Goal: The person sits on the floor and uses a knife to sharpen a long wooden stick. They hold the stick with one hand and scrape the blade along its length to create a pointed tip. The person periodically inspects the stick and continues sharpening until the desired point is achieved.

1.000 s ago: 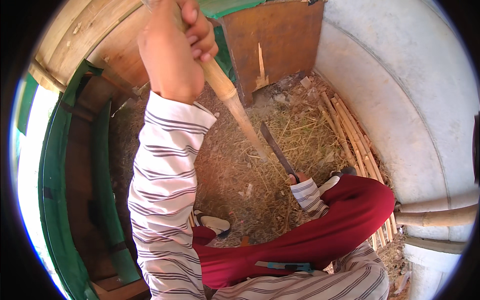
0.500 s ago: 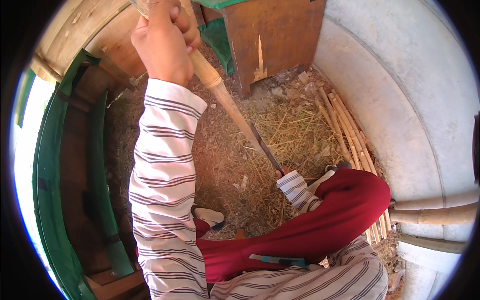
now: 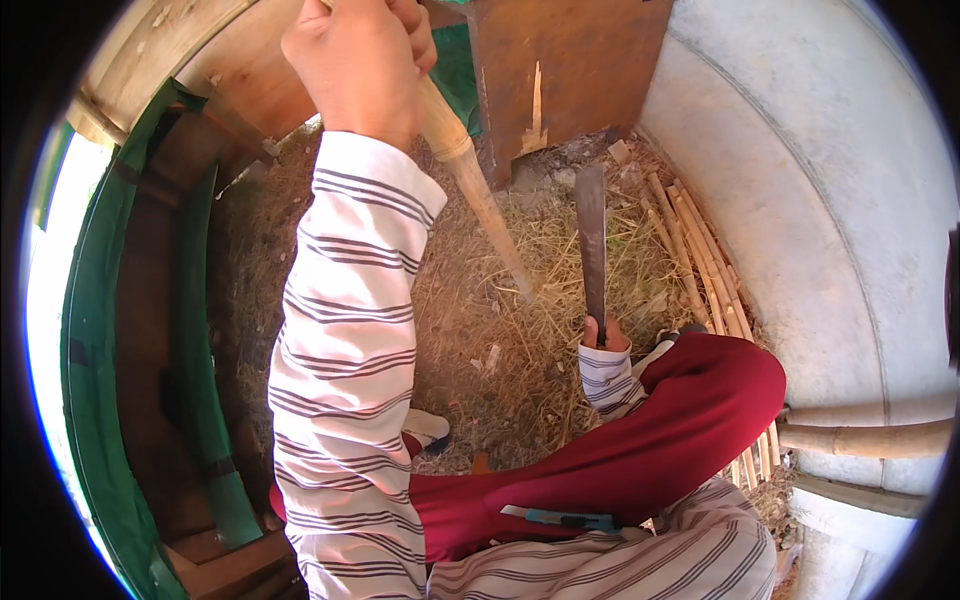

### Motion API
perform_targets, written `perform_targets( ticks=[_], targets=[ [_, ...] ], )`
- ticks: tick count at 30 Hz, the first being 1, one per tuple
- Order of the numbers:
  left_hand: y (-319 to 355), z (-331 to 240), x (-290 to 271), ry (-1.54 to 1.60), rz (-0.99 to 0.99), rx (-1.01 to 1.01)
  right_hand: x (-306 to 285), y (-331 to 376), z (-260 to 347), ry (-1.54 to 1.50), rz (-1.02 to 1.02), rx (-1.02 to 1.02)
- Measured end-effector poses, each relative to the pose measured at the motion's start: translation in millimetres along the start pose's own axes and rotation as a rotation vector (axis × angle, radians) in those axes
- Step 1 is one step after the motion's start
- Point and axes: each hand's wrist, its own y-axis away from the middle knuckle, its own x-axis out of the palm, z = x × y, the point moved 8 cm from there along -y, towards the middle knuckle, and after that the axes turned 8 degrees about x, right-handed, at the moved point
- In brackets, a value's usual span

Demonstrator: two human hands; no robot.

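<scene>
A: Starting at the left, we have green sheeting [image 3: 100, 380] curving down, and then the striped sleeve [image 3: 345, 330] rising right across our view, blocking part of the ground.

B: And at its top, the left hand [image 3: 360, 80] is wrapped around the bamboo stick [image 3: 473, 180], which slants down to the right; whether its thin tip touches anything, we can't tell.

A: Low down, a shoe [image 3: 430, 425] peeks out, then a blue box cutter [image 3: 565, 519] lies across the maroon trousers [image 3: 700, 390].

B: Here's the big knife [image 3: 592, 240], dark blade up, the right hand [image 3: 613, 336] clamped at its lower end! We see a clear gap between blade and stick, and the hands are well apart.

A: Beyond the bent knee, bamboo strips [image 3: 700, 255] lie side by side.

B: Now the room: wooden boards [image 3: 250, 75] at upper left, brown earth [image 3: 465, 330] centrally, straw [image 3: 550, 260] thicker rightward, a brown panel [image 3: 580, 60] upright behind, and a pale wall [image 3: 800, 200] beside us, with a bamboo pole [image 3: 870, 440] near the right edge.
</scene>
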Motion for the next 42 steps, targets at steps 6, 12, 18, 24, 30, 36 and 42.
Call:
perform_targets(
  ticks=[6,12,18,24,30,36,42],
  targets=[
    [2.6,-9.0,3.0,0.003,-0.004,0.018,78.6,5.5,-152.4,0.035,0.387,0.070],
    [12.0,-8.9,10.0,0.048,0.048,-0.034,59.0,-9.8,-99.6,0.030,0.363,0.042],
    [10.0,-9.0,-0.3,0.053,0.051,-0.081,38.1,8.1,-25.3,0.056,0.312,-0.057],
    [9.7,-6.5,12.4,0.041,0.096,-0.084,89.1,-10.6,-203.6,0.840,0.450,-0.163],
    [-0.8,-19.6,10.2,0.051,0.277,0.052,19.4,-3.2,-84.0,0.069,0.261,0.149],
    [7.4,-36.0,32.5,-0.177,0.257,0.267,-20.0,-7.3,-17.7,-0.022,0.202,0.090],
    [22.1,-25.3,28.6,-0.127,0.148,0.128,-1.0,4.4,-11.6,0.115,0.254,-0.035]
  ],
)
